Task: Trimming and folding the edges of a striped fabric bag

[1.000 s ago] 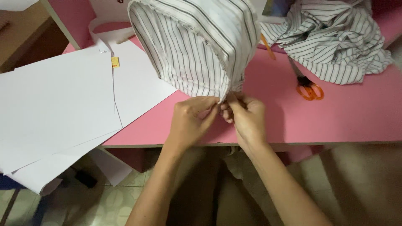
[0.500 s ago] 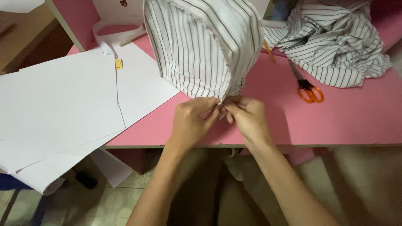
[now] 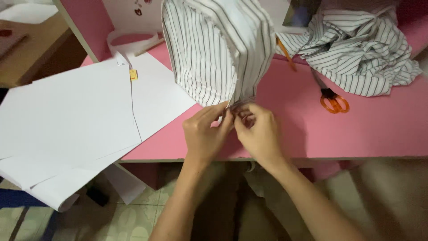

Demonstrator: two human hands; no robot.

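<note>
Both hands worked close together just in from the front edge of the pink surface (image 3: 356,129), near its middle. Left hand (image 3: 206,131) was closed to a pinch, thumb & fingertips nipping the bottom hem of the striped cloth (image 3: 218,49). Right hand (image 3: 258,134) was curled tight too, fingers bunched on the same hem right beside the left; fingertips of the 2 hands nearly touching. Couldn't tell if anything small sat betw. the fingers.

The cloth, white w/ thin dark stripes, stood up from the hands in a rounded, puffed shape, reaching toward the back edge, its low corner held at the pinch.

Left part of the surface: big white paper sheets (image 3: 67,120), overlapping, hanging out over the front-left corner. A small yellow bit (image 3: 133,75) lay on them near the back. A white strip (image 3: 122,42) curled at the back-left.

Right side: orange-handled scissors (image 3: 332,100) lay flat, well apart from the hands. Behind them, at the back-right, a 2nd striped heap (image 3: 356,49) sat crumpled. An orange pencil (image 3: 285,53) poked out betw. cloth & heap.
</note>
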